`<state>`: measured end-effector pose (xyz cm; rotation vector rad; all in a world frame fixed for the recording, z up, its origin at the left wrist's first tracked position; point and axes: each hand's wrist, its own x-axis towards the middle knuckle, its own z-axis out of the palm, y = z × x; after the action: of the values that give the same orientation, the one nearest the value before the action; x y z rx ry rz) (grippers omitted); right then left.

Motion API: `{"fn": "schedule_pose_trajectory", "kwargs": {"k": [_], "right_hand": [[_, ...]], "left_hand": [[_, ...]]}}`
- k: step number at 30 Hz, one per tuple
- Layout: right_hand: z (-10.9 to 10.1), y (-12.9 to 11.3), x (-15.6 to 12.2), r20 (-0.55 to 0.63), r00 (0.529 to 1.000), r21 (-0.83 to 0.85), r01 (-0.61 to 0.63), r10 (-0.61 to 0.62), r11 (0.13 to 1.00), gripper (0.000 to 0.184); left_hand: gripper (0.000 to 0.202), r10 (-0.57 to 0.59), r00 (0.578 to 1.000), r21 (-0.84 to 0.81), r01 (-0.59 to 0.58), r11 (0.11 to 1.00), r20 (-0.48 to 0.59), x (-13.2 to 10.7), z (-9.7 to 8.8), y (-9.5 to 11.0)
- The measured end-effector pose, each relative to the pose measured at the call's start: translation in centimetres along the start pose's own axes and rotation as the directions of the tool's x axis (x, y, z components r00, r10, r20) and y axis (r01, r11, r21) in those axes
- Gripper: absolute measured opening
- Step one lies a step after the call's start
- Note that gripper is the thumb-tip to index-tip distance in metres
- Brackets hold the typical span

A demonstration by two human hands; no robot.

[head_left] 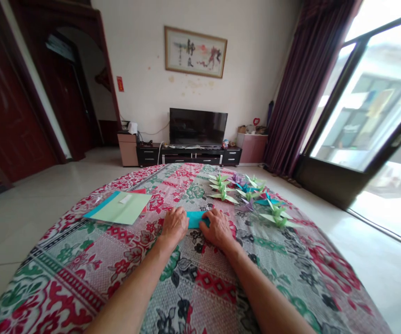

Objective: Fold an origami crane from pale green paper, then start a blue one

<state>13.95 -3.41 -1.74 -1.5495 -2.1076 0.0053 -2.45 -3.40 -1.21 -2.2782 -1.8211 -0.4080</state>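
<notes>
A folded strip of blue paper lies flat on the patterned tablecloth. My left hand covers its left end, with the fingers curled and pressed down on it. At the other end my right hand is closed on the paper, its thumb along the near edge. Only the middle of the strip shows between my hands; both ends are hidden under the fingers. Several folded paper cranes in green, purple and blue stand beyond and to the right of my right hand.
A stack of coloured paper sheets, light green on top, lies to the left with a small white scrap on it. The round table's cloth reaches toward me. A television stands beyond the table.
</notes>
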Motion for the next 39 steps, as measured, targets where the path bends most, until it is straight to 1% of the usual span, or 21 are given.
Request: {"fn": "schedule_pose_trajectory", "kwargs": {"k": [5,10,16,19,24,28,31,34,37,39], "right_hand": [[-0.1,-0.6,-0.4,-0.007,0.999,-0.029,-0.031,0.031,0.999,0.029],[0.0,-0.5,-0.6,0.000,1.000,-0.009,-0.028,0.028,1.000,0.028],[-0.4,0.5,-0.7,0.057,0.998,0.007,-0.008,0.007,1.000,0.024],[-0.8,1.2,-0.8,0.070,0.997,-0.007,-0.031,0.032,0.999,0.028],[-1.2,1.9,-1.0,0.084,0.996,0.002,-0.032,0.032,0.999,0.037],[-1.0,2.2,-0.8,0.104,0.994,0.017,-0.036,0.034,0.999,0.042],[-0.8,2.5,-0.7,0.097,0.994,0.037,-0.046,0.042,0.998,0.045],[-0.9,2.4,-0.6,0.092,0.994,0.053,-0.058,0.053,0.997,0.043],[-1.2,1.7,-0.7,0.083,0.994,0.047,-0.079,0.075,0.996,0.034],[-1.1,0.9,-0.8,0.034,0.991,0.010,-0.128,0.128,0.992,0.027]], "left_hand": [[0.034,-0.062,0.998,-0.047,0.061,0.997,-0.004,-0.8,-0.4,0.7],[0.038,-0.066,0.997,-0.085,0.069,0.994,0.038,-1.2,-0.6,0.6],[0.041,-0.061,0.994,-0.095,0.070,0.993,0.093,-1.0,-0.6,0.1],[0.043,-0.061,0.994,-0.091,0.070,0.993,0.094,-1.0,-0.6,0.1],[0.042,-0.069,0.993,-0.088,0.078,0.993,0.101,-1.0,-0.6,0.0],[0.044,-0.067,0.992,-0.086,0.076,0.993,0.107,-1.0,-0.7,0.1],[0.045,-0.064,0.992,-0.084,0.074,0.994,0.111,-0.9,-0.7,0.1],[0.044,-0.065,0.991,-0.089,0.076,0.993,0.117,-0.9,-0.6,0.0],[0.043,-0.067,0.990,-0.098,0.079,0.992,0.121,-0.8,-0.5,0.0],[0.042,-0.066,0.992,-0.099,0.077,0.992,0.107,-0.8,-0.4,-0.1]]}}
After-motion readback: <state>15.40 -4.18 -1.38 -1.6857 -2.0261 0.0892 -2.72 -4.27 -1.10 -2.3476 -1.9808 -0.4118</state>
